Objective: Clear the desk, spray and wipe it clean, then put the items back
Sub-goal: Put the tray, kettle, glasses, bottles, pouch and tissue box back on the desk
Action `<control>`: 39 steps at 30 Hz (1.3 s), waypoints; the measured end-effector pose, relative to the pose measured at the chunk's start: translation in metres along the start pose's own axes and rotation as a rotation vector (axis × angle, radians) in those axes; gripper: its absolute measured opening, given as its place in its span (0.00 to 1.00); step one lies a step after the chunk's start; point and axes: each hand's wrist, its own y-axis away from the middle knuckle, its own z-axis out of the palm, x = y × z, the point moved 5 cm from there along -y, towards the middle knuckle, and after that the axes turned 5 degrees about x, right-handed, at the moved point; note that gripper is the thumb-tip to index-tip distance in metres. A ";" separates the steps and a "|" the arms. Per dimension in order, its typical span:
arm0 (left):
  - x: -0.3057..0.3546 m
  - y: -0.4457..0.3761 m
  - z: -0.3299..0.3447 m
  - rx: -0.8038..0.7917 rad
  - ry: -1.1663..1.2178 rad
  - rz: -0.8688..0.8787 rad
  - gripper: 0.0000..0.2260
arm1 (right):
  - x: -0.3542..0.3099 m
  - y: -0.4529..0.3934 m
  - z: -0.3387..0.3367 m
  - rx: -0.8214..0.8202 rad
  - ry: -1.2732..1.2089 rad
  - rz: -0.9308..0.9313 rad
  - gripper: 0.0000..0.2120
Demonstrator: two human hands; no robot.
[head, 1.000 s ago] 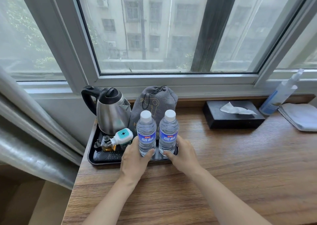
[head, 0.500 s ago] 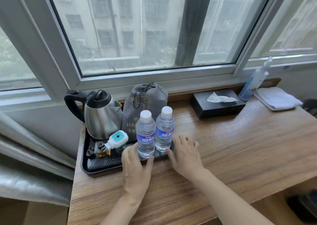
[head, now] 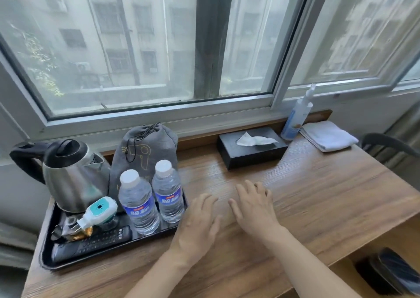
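Head view: tray [head: 47,255] just left of both empty hands [head: 227,215].

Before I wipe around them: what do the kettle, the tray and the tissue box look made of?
Kettle: looks like polished stainless steel, mirror reflections on the body; handle and lid seem black plastic. Tray: likely glossy black plastic or lacquer, with soft highlights on its rim. Tissue box: matte black, no shine, possibly leatherette or plastic; I cannot tell which.

Open wood is stretching across the desk [head: 329,206] centre and right; the tray [head: 45,247] is crowding the left end, while tissue box [head: 252,154], spray bottle [head: 295,120] and cloth [head: 327,136] are lining the back edge.
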 end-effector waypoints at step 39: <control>-0.010 -0.138 0.046 -0.287 -0.816 -0.703 0.27 | 0.099 -0.162 0.053 -0.321 -0.474 -0.211 0.30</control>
